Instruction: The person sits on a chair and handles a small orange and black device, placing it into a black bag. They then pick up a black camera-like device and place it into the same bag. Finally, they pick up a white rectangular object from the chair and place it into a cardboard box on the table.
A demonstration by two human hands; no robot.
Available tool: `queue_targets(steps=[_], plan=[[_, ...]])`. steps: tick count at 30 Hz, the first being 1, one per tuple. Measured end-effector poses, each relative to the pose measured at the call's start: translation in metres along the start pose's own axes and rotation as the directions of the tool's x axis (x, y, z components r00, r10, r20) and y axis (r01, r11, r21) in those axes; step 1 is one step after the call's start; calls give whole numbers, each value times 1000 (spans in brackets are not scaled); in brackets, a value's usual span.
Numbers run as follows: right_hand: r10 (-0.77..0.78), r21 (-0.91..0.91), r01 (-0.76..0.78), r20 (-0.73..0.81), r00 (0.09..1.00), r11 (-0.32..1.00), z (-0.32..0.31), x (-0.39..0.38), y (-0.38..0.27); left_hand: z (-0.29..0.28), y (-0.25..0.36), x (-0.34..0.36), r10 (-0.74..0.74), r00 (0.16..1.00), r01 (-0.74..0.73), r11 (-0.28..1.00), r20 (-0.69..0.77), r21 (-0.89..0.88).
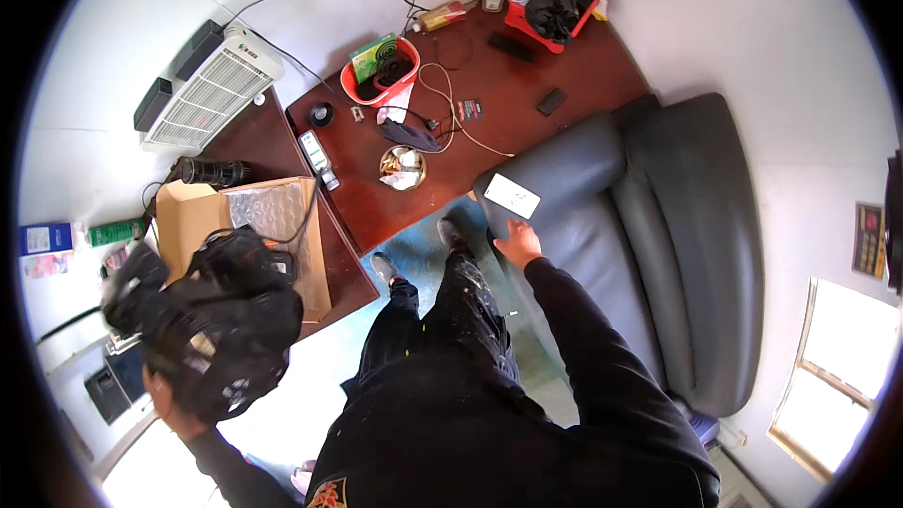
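Note:
At the left, a bulky black bag point(230, 320) hangs in front of the desk and covers part of an open cardboard box. My left hand point(171, 404) grips it from its lower left side, with most of the fingers hidden behind it. The bag's upper left part is blurred. Over the front edge of the dark grey leather sofa point(611, 254), my right hand point(519, 245) is held with its fingers apart and nothing in them. A flat white rectangular thing with dark marks point(512, 196) lies on the sofa just beyond those fingers, apart from them.
Bubble wrap point(268, 210) lines the cardboard box point(183, 202) on the reddish-brown desk point(451, 155). Farther back stand a red basket point(353, 94), a red bin point(517, 19) and a round dish of cigarette butts point(403, 168). A white heater-like unit point(216, 85) is at the upper left.

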State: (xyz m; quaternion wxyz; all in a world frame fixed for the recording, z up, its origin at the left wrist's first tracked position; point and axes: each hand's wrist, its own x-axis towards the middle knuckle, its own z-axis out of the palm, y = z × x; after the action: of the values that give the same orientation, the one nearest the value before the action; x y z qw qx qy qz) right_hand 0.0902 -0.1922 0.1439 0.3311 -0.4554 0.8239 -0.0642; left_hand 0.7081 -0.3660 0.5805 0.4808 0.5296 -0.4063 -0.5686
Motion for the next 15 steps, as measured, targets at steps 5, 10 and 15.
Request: queue_targets(steps=[5, 10, 15], plan=[[-32, -228, 36, 22, 999, 973, 15, 77, 29, 8, 66, -70, 160, 911, -175, 985, -381, -5], [-90, -315, 83, -9, 996, 945, 27, 119, 45, 45, 129, -137, 329, 642, -186, 943, -692, 276], [-36, -356, 20, -38, 999, 934, 18, 126, 24, 61, 154, -167, 342, 465, -85, 935, -816, 344]])
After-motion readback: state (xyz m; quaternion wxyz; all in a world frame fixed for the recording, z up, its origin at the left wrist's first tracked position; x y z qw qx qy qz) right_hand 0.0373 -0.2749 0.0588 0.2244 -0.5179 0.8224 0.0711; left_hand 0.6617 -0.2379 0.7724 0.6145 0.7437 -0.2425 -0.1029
